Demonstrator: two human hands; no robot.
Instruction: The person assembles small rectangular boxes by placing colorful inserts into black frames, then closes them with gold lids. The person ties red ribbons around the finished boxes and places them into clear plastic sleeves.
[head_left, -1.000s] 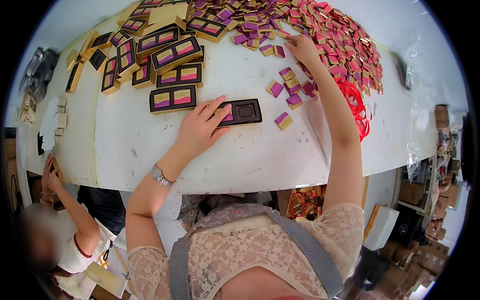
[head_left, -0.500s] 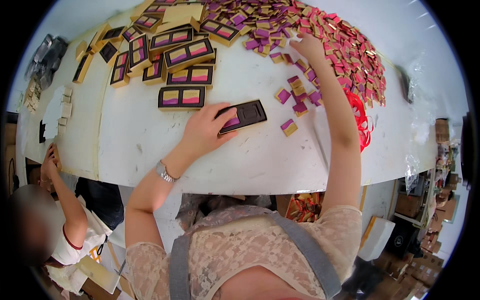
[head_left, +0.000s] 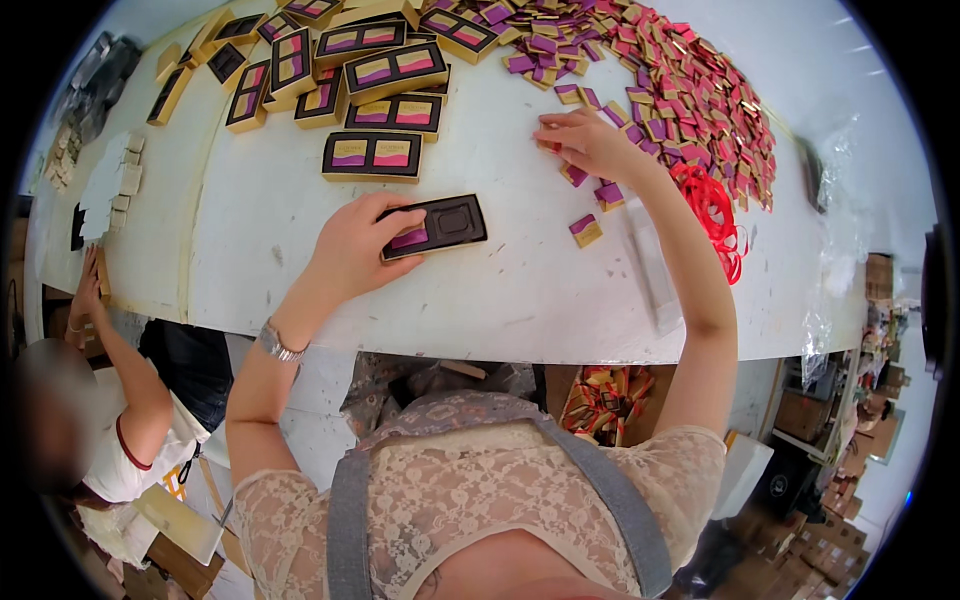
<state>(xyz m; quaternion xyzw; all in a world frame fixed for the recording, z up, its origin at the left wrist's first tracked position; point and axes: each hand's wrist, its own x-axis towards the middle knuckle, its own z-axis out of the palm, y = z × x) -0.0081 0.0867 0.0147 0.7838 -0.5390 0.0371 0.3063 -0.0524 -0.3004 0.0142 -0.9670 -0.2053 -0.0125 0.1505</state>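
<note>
Left hand (head_left: 352, 248) lies flat on the dark two-slot tray (head_left: 435, 226), fingers spread and pressing its left end, thumb toward the near edge; no wrap grip, just pinning it to the white table (head_left: 300, 200). Tray's long axis runs roughly left-right, tilted slightly up to the right. Its left slot holds a purple-pink square; the right slot (head_left: 455, 220) looks empty. Right hand (head_left: 590, 140) is up and to the right of the tray, well apart, fingertips curled narrow on a small piece at the edge of the loose pile of wrapped squares (head_left: 690, 100); cannot tell if one is actually pinched. The open slot lies down-left from the right hand, the nearer hand to that end. Filled trays (head_left: 372, 155) sit just beyond.
</note>
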